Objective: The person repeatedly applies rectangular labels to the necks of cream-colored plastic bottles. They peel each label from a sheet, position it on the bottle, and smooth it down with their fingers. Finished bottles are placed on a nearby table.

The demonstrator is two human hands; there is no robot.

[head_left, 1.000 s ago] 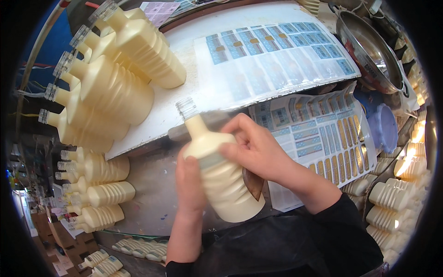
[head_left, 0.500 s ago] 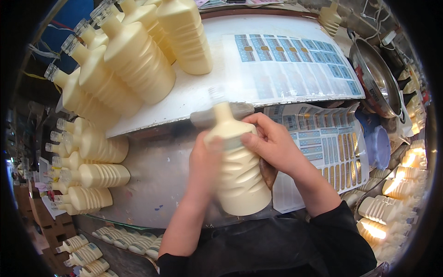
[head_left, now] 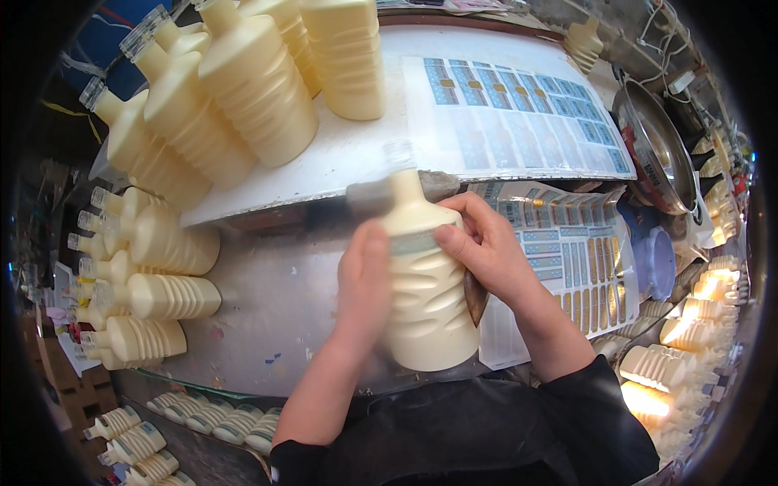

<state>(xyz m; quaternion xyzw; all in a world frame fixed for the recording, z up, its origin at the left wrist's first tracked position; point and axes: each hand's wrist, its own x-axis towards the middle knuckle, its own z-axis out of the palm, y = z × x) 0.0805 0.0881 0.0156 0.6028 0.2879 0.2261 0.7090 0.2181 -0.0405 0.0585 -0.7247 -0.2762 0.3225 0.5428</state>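
Note:
A cream plastic bottle (head_left: 429, 320) with ribbed sides and a clear neck stands tilted between my hands, its base toward me. Across its shoulder runs a pale blue-grey label strip (head_left: 415, 242). My right hand (head_left: 489, 249) grips the bottle's right edge, thumb at the strip's end and fingers behind. My left hand (head_left: 361, 279), smeared by motion, lies along the left edge with its thumb beside the strip; its other fingers are hidden. A brown pointed object (head_left: 475, 298) shows below my right hand. Beside it lies a sheet of blue and gold labels (head_left: 559, 271).
On the white raised board (head_left: 348, 154) stand several cream bottles (head_left: 259, 89) and another label sheet (head_left: 519, 130). More bottles (head_left: 174, 296) lie along the grey table's left edge. A metal pan (head_left: 660, 146) and a lilac tub (head_left: 655, 263) are at right. Rows of bottles lie below.
The left thumb has drawn back from the strip toward the bottle's left edge. The bottle has shifted slightly right, still in my right hand, and the view has moved a little.

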